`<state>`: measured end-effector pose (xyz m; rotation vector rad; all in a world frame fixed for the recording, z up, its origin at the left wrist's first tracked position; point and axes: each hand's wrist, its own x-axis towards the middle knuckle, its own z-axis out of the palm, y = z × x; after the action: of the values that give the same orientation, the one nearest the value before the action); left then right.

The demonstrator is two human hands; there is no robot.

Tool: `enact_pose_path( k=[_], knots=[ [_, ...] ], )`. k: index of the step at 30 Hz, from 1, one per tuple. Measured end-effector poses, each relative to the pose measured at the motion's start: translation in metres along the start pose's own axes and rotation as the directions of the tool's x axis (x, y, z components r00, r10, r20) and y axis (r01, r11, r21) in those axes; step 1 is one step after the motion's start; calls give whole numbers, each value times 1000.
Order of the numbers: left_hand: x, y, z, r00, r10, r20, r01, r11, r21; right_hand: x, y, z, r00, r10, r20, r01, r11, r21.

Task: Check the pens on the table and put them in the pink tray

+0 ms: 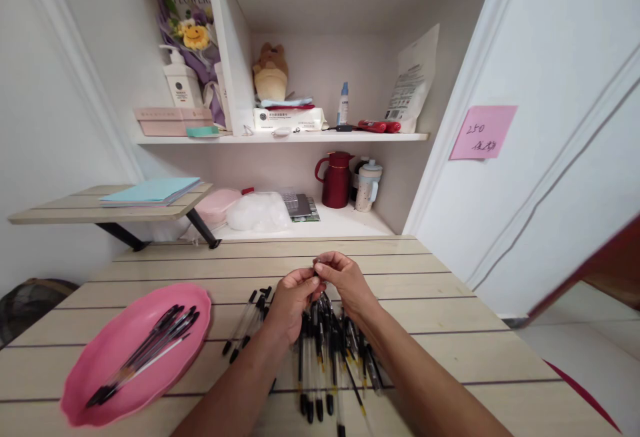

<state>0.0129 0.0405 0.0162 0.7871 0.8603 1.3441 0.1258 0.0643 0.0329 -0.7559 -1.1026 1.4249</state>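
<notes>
Left hand (296, 298) and right hand (347, 282) together, pinching a small dark piece (316, 273), forearms (415, 363) angled inward, above black-capped pens (329, 343) on the surface (450, 323)

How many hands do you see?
2: the left hand and the right hand, meeting at the far end of the pile of pens.

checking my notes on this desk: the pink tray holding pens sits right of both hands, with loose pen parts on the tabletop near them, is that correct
The side is wrong: the head view shows the pink tray holding pens left of the left hand and right hand, with loose pen parts on the tabletop near them.
</notes>
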Motion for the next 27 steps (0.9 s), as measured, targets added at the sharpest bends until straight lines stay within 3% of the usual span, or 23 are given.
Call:
enact_pose_path(
  k=[3, 7, 12, 18, 24, 27],
  knots=[
    [5, 2, 6, 1000, 21, -3, -21, 1000, 8, 2, 0, -2, 1000, 9, 15, -9, 1000, -2],
    [12, 3, 12, 997, 74, -39, -70, 995, 76, 5, -2, -6, 994, -66, -91, 60, 996, -63],
    [17, 1, 13, 991, 126, -41, -116, 976, 186, 7, -6, -11, 995, -94, -43, 90, 991, -100],
    [14, -3, 12, 965, 232, -120, -189, 937, 294, 7, -4, -10, 988, -131, -85, 115, 977, -178],
    [9, -2, 12, 975, 198, -95, -167, 949, 266, 6, -8, -9, 987, -160, -29, 146, 951, -272],
    [7, 4, 10, 987, 146, -75, -129, 973, 191, 9, -16, -19, 983, -183, 10, 171, 898, -404]
  ],
)
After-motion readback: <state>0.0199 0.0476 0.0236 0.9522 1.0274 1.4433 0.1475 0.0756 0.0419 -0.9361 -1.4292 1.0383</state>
